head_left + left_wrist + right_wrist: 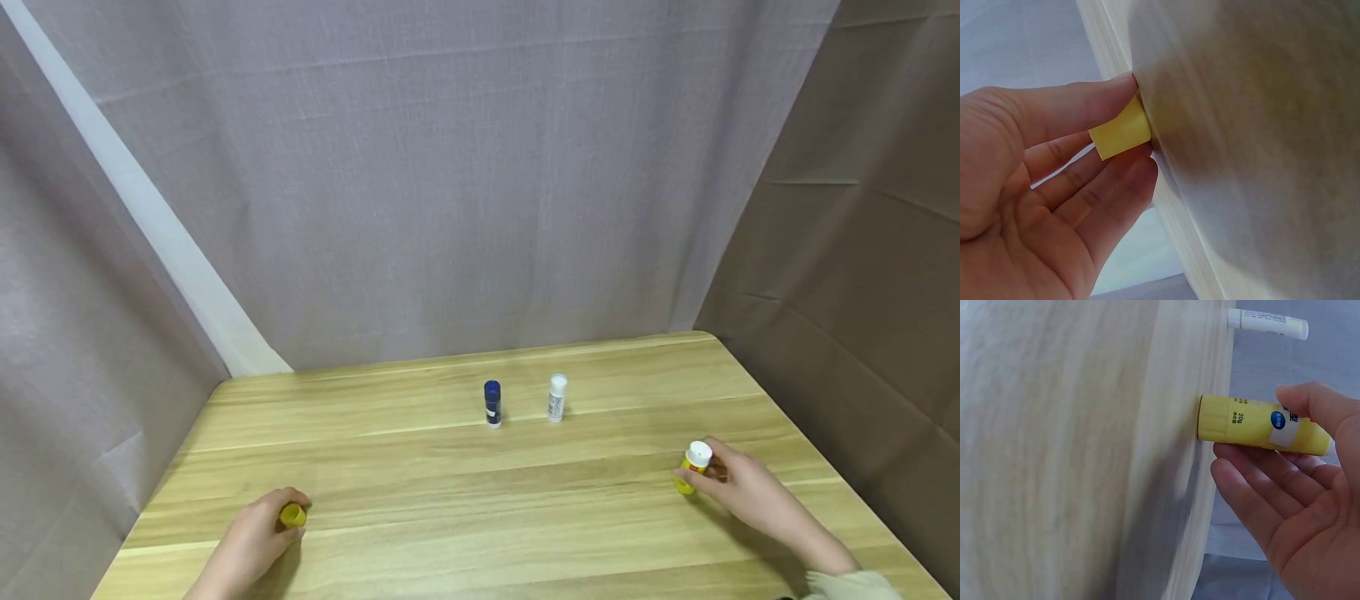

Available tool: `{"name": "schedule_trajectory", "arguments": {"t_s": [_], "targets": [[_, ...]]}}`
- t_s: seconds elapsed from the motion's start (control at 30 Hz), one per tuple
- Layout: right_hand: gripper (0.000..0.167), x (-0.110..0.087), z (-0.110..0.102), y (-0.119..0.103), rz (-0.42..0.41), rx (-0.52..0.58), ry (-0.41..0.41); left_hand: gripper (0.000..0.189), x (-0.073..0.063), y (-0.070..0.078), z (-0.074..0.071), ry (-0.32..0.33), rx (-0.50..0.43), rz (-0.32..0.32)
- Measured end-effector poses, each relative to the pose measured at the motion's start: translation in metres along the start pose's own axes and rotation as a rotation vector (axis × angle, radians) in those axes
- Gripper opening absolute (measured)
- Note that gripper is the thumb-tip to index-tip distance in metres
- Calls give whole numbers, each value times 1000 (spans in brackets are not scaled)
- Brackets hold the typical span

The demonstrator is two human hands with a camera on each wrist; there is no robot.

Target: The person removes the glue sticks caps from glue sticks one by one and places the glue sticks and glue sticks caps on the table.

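A: Grips?
B: Right hand [750, 496] pinches yellow glue stick [1250, 428], right of and nearer than white tube [557, 398]; left hand [251, 533] pinches yellow cap [293, 516], well left of it.
A: Why upright?
B: Probably keeps bare white top [699, 452] untouched.
A: Looks?
B: Yellow barrel, blue oval logo [1277, 419].

A dark blue cylindrical tube [492, 406] and a slim white cylindrical tube [556, 398] are standing on a pale wood-grain table [420, 508].
Both are standing upright and apart near the back edge, the white one to the right; creased grey fabric [450, 183] is hanging behind that edge, a white strip [150, 210] is slanting down toward the back left corner, and brown-grey fabric [862, 258] is hanging along the right edge.
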State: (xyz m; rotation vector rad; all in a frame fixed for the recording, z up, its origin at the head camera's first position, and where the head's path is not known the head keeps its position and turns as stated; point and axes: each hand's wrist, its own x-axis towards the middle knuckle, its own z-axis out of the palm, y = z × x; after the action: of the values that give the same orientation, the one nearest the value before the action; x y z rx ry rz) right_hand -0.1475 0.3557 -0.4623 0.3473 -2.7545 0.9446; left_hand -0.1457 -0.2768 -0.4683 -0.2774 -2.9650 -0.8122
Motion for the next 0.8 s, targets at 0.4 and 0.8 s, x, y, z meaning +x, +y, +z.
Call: {"name": "schedule_trajectory", "arguments": {"t_s": [0.4,0.8], "targets": [[17,0,-2,1,5,-6,3,34,3,1,0,10,-9,7],[46,3,-20,-17,77,-24,-12,47,4,14,-11,1,31,29]]}}
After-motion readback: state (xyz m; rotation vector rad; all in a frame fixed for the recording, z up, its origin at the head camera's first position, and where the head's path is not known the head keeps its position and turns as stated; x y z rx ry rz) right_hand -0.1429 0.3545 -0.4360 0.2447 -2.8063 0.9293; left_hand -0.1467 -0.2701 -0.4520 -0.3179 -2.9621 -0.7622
